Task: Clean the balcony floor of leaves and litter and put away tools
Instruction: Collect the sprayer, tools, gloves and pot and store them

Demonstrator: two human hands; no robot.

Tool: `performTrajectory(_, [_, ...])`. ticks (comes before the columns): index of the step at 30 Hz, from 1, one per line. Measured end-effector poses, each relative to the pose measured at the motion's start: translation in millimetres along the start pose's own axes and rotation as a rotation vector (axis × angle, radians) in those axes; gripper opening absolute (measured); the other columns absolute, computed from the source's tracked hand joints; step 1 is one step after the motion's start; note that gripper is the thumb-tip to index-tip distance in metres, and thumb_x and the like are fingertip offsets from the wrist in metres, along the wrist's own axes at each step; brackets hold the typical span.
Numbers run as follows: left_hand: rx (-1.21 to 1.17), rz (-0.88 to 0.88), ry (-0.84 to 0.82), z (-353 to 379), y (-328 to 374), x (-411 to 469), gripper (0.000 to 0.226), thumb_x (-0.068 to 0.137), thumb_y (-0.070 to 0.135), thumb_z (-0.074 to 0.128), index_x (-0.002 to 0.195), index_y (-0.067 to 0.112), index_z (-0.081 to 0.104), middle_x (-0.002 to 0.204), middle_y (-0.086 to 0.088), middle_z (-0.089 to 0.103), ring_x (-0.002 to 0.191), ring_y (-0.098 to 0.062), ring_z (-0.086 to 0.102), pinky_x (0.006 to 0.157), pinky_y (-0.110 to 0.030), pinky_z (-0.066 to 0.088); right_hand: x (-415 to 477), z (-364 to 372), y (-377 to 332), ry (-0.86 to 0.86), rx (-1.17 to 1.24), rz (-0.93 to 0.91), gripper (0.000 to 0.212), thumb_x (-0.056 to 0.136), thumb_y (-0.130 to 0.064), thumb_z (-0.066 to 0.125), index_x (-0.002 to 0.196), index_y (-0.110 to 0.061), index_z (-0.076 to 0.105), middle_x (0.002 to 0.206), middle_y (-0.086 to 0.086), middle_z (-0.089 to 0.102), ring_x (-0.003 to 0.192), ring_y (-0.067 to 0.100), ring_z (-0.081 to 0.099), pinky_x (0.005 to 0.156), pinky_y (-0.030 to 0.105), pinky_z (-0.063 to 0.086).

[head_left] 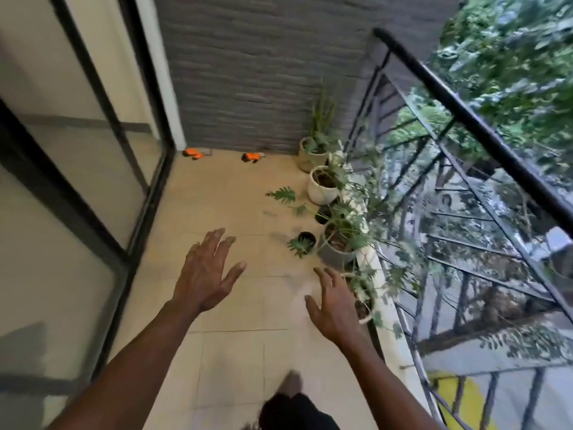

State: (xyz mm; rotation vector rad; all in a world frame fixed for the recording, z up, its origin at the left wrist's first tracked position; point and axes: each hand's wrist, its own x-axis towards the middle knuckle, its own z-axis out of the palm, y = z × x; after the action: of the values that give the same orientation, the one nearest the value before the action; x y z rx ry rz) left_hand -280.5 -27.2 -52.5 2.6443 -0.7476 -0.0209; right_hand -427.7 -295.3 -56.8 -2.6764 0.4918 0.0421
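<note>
Left grip (204, 274) and right grip (333, 301) spread wide above pale beige tiled floor (217, 197).

A: The left orange thing (193, 153) and right orange thing (251, 157) at the far wall?
B: Too small and blurred to name.
A: The near pot (367, 318) on the right?
B: Mostly behind leaves. The foot (293, 383) is smeared.

The floor (229, 305) is laid in pale beige tiles with a smooth, faintly satin face. The end wall (248, 72) is finished in a rough, matt grey ribbing. The railing (465, 119) is made of dark painted metal. The door (77, 187) is glazed with smooth, reflective glass, held in a black frame (148, 88). A white pot (321, 190) is smooth-sided, seemingly ceramic.
</note>
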Motion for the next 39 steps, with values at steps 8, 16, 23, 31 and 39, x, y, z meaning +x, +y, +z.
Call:
performTrajectory(8, [0.011,-0.083,0.035,-14,-84,56,0.079,0.099,0.076,0.022,0.156,0.023,0.039,0.170,-0.007,0.026,0.156,-0.029,0.024,0.123,-0.056,0.027,123,26,-69,-0.050,-0.012,-0.155,0.069,0.096,-0.046,0.060,0.156,-0.022,0.035,0.158,0.010,0.036,0.143,0.030,0.038,0.116,0.046,0.039])
performTrajectory(16, [0.063,-0.192,0.036,-39,-148,167,0.082,0.097,0.076,0.021,0.157,0.024,0.038,0.170,-0.005,0.026,0.157,-0.027,0.023,0.124,-0.053,0.020,273,44,-105,-0.117,0.059,-0.150,0.069,0.098,-0.042,0.060,0.157,-0.019,0.034,0.158,0.012,0.035,0.141,0.034,0.041,0.112,0.046,0.040])
performTrajectory(23, [0.110,-0.264,0.057,-49,-190,240,0.080,0.098,0.075,0.026,0.158,0.023,0.034,0.171,-0.004,0.021,0.159,-0.026,0.017,0.125,-0.059,0.012,374,65,-142,-0.139,0.013,-0.264,0.075,0.091,-0.050,0.059,0.155,-0.017,0.036,0.153,0.013,0.042,0.135,0.036,0.047,0.107,0.048,0.045])
performTrajectory(31, [0.101,-0.279,0.042,-45,-285,330,0.080,0.097,0.073,0.031,0.158,0.021,0.032,0.168,-0.007,0.025,0.158,-0.028,0.021,0.126,-0.058,0.013,503,92,-200,-0.169,-0.074,-0.346,0.091,0.099,-0.060,0.045,0.165,-0.010,0.007,0.173,0.010,0.006,0.160,0.028,0.004,0.128,0.050,0.010])
performTrajectory(39, [0.002,-0.360,0.036,-57,-401,454,0.076,0.093,0.068,0.043,0.149,0.017,0.043,0.160,-0.013,0.038,0.151,-0.034,0.034,0.119,-0.063,0.031,637,118,-269,-0.261,-0.089,-0.252,0.089,0.100,-0.057,0.049,0.165,-0.013,0.007,0.172,0.012,0.006,0.158,0.030,0.008,0.126,0.049,0.019])
